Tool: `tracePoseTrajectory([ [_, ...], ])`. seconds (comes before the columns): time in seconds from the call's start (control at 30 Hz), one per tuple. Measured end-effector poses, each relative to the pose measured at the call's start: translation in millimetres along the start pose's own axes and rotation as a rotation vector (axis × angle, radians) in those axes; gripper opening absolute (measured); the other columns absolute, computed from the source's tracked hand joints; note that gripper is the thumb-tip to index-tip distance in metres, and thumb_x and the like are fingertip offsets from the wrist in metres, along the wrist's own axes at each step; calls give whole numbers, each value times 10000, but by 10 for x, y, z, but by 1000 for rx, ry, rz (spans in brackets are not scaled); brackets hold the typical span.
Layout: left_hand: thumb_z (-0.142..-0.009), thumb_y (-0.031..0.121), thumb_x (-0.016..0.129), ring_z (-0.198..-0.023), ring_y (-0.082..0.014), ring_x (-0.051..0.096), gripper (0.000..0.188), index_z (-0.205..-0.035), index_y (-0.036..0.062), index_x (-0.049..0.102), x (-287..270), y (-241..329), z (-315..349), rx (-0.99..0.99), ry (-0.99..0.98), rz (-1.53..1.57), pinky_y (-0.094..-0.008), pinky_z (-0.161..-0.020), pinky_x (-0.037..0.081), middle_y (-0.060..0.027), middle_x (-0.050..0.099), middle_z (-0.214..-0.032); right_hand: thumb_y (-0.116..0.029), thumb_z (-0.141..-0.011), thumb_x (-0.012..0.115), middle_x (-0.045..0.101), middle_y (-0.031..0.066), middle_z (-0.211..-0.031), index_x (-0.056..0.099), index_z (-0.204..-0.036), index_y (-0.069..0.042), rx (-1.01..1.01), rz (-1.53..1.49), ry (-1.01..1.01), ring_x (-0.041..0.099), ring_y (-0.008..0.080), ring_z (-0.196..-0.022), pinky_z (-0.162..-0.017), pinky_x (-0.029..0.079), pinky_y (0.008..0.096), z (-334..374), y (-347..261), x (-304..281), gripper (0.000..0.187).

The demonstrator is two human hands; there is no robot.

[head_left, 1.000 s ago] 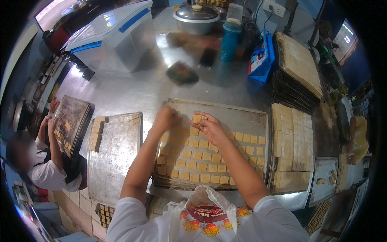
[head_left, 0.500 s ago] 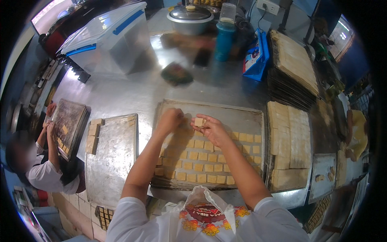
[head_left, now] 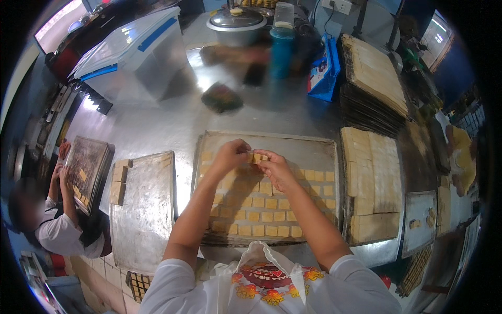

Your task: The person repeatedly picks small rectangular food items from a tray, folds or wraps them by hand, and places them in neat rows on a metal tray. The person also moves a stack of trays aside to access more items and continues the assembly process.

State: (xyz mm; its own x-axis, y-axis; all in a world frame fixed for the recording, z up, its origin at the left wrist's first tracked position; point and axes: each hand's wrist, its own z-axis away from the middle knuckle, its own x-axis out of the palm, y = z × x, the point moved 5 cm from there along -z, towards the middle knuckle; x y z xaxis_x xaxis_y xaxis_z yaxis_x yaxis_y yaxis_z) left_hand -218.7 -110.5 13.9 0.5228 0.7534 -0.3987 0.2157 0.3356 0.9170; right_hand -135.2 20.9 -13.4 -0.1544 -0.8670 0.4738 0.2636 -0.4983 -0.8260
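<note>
Over the middle of a metal baking tray (head_left: 324, 146) my two hands meet at a few small pale-yellow squares (head_left: 257, 158) that look like dough or cut biscuit. My right hand (head_left: 277, 171) holds these squares in its curled fingers. My left hand (head_left: 231, 156) pinches at their left end with thumb and fingertips; its grip is partly hidden. Beneath and in front of both hands, rows of similar squares (head_left: 258, 230) lie spaced out on the tray. The far strip of the tray shows bare metal.
To the left is another tray (head_left: 144, 220) with dough blocks (head_left: 119, 180) along its edge. At right lie dough sheets cut into blocks (head_left: 366, 172), with stacked trays (head_left: 374, 78) behind. A lidded plastic box (head_left: 136, 57) and blue bottle (head_left: 282, 49) stand farther back. A co-worker (head_left: 65, 209) works at far left.
My left hand has moved right from the tray to the squares in my right hand. The held squares now show as a short row between both hands. The view has shifted slightly.
</note>
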Motion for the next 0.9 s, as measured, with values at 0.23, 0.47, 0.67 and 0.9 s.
tracePoseTrajectory([
  [0.23, -782, 86, 654, -765, -150, 619, 176, -944, 18, 657, -12, -16, -20, 86, 100, -513, -294, -676, 486, -85, 660, -837, 88, -854, 434, 548, 178, -1088, 388, -1279, 74, -15, -7, 94, 622, 247, -949, -827, 536, 302, 59, -82, -195, 427],
  [0.47, -711, 42, 645, -760, -174, 627, 223, -932, 53, 675, 269, -7, -89, -58, -128, 130, -280, -672, 484, -132, 653, -806, 95, -826, 467, 506, 213, -1147, 390, -1280, 63, -19, 36, 16, 632, 239, -869, -836, 535, 300, 87, -60, -239, 461],
  [0.67, -711, 53, 651, -714, -220, 614, 169, -879, 41, 667, 329, 5, -198, 180, 10, -555, -293, -660, 488, -124, 643, -789, 39, -874, 484, 502, 210, -1160, 335, -1287, 70, -5, 23, 71, 619, 253, -965, -842, 526, 282, 307, -200, -462, 439],
  [0.9, -758, 110, 685, -676, -166, 590, 134, -846, 20, 640, 442, 209, -119, 108, 26, -200, -290, -636, 481, -75, 626, -754, -75, -897, 547, 575, 144, -1024, 445, -1128, 74, -27, -34, 243, 615, 228, -959, -860, 512, 303, 332, -266, -622, 294],
])
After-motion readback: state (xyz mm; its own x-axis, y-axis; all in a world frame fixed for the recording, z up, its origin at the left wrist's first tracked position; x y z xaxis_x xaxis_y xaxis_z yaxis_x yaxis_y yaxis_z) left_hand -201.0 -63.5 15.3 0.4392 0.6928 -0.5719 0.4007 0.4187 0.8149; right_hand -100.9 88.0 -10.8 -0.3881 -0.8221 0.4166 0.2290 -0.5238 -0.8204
